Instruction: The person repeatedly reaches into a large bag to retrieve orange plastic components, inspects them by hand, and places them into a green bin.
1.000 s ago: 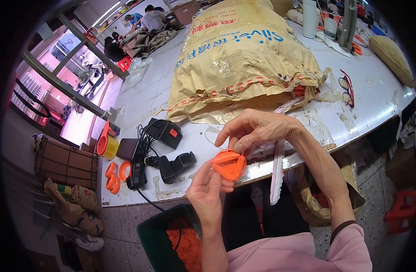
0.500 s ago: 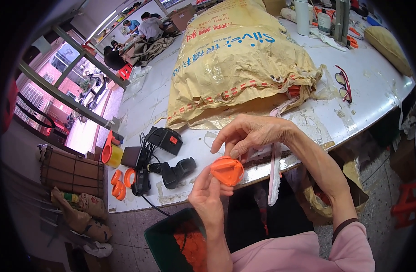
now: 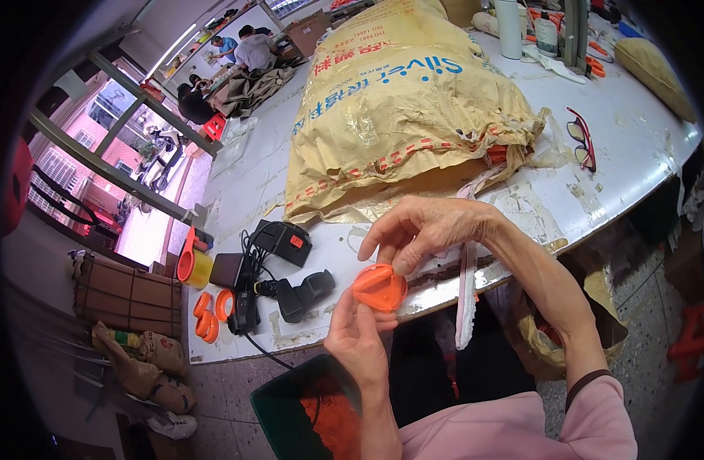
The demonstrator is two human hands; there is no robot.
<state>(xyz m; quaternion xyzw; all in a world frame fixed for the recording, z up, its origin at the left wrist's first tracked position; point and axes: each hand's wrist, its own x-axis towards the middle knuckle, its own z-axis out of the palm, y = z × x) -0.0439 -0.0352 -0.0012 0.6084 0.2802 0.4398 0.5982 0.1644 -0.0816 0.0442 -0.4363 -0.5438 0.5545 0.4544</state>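
A round, hollow orange plastic part (image 3: pixel 380 289) with a bar across its middle is held above the table's near edge. My left hand (image 3: pixel 357 331) grips it from below, fingers behind and thumb in front. From above, my right hand (image 3: pixel 425 238) bends down to the part's upper right edge. Its thumb touches that edge, while the index finger arches away to the left. The right hand's other fingertips are partly hidden. Below the table edge, a dark green bin (image 3: pixel 279 400) holds loose orange pieces (image 3: pixel 329 420).
A large yellow woven sack (image 3: pixel 398 130) lies across the white table (image 3: pixel 248 172). To the left are black adapters with cables (image 3: pixel 283 241), orange rings (image 3: pixel 206 326) and a yellow-orange cup (image 3: pixel 195 268). Glasses (image 3: pixel 584 142) lie at right; a white strap (image 3: pixel 464 307) hangs over the edge.
The view has shifted slightly, so the scene sits a little differently. Both hands keep nearly the same hold on the orange part, which has turned slightly.
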